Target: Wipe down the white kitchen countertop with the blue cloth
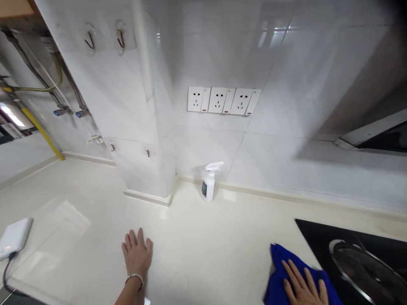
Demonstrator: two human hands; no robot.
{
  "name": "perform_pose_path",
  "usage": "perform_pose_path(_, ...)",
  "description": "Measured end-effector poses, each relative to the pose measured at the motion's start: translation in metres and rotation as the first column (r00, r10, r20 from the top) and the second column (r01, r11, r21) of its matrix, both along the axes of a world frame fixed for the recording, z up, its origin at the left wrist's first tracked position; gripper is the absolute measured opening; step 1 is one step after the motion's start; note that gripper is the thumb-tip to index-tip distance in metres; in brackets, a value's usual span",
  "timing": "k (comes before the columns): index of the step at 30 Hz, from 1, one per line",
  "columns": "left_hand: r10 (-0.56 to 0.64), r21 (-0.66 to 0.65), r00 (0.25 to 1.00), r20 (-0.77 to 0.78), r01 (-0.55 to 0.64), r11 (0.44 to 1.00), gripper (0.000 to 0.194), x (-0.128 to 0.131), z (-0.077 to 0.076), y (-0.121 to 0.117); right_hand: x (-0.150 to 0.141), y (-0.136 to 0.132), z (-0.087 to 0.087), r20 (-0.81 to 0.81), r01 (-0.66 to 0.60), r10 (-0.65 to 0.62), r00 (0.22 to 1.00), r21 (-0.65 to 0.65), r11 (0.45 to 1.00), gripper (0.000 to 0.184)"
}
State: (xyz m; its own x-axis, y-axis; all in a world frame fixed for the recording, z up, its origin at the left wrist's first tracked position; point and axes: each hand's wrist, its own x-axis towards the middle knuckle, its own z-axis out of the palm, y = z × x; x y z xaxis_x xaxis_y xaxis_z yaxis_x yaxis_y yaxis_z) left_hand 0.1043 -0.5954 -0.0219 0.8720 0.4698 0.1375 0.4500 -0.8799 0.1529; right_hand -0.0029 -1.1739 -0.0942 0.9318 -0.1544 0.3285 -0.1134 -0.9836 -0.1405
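My left hand lies flat on the cream countertop, fingers stretched out, with nothing in it. A light-coloured bracelet circles that wrist. Over at the lower right, my right hand rests on a blue cloth, its fingers spread over the top; the rest of this hand is cut off by the frame's lower edge. The cloth is rumpled on the counter and reaches the edge of the black cooktop. A white spray bottle stands upright against the back wall, apart from both hands.
A lidded pan sits on the cooktop. At the far left lies a white device with a black cable. A tiled pillar juts onto the counter. Wall sockets are above the bottle; a range hood projects at right.
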Motion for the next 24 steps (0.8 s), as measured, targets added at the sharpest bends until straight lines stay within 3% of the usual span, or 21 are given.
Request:
perform_pose_path(2, -0.006, -0.011, 1.0, -0.001, 0.006, 1.0, 0.058, 0.001, 0.0, 0.0, 0.009, -0.012, 0.006, -0.059, 0.192, -0.189, 0.98, 0.056, 0.98, 0.066)
perform_pose_path(5, -0.029, 0.001, 0.999, 0.022, 0.029, 1.0, 0.058, 0.002, 0.0, 0.0, 0.037, -0.012, 0.012, -0.128, 0.418, -0.406, 0.905, 0.085, 0.904, 0.072)
perform_pose_path(8, -0.056, 0.056, 0.996, 0.063, 0.053, 0.997, 0.057, 0.003, 0.003, -0.003, 0.071, 0.007, 0.016, -0.179, 0.51, -0.496, 0.85, 0.043, 0.859, 0.077)
perform_pose_path(10, -0.072, 0.087, 0.994, 0.082, 0.065, 0.994, 0.057, 0.003, 0.005, -0.005, 0.094, 0.032, 0.022, -0.208, 0.512, -0.501, 0.84, -0.002, 0.859, 0.075)
perform_pose_path(14, -0.065, 0.091, 0.994, 0.085, 0.057, 0.994, 0.057, 0.002, 0.003, -0.007, 0.136, 0.109, 0.035, -0.2, 0.363, -0.373, 0.906, -0.088, 0.928, 0.067)
perform_pose_path(19, -0.064, 0.085, 0.993, 0.095, 0.056, 0.995, 0.056, 0.001, -0.005, -0.004, 0.165, 0.239, 0.046, -0.138, 0.021, -0.024, 0.99, -0.029, 0.999, 0.063)
perform_pose_path(22, -0.053, 0.082, 0.993, 0.106, 0.044, 0.996, 0.056, 0.0, -0.008, -0.003, 0.163, 0.311, 0.052, -0.168, -0.241, 0.25, 0.953, 0.073, 0.968, 0.064)
perform_pose_path(24, -0.043, 0.084, 0.992, 0.117, 0.034, 0.996, 0.056, -0.001, -0.009, -0.002, 0.153, 0.348, 0.057, -0.207, -0.414, 0.437, 0.875, 0.145, 0.899, 0.066)
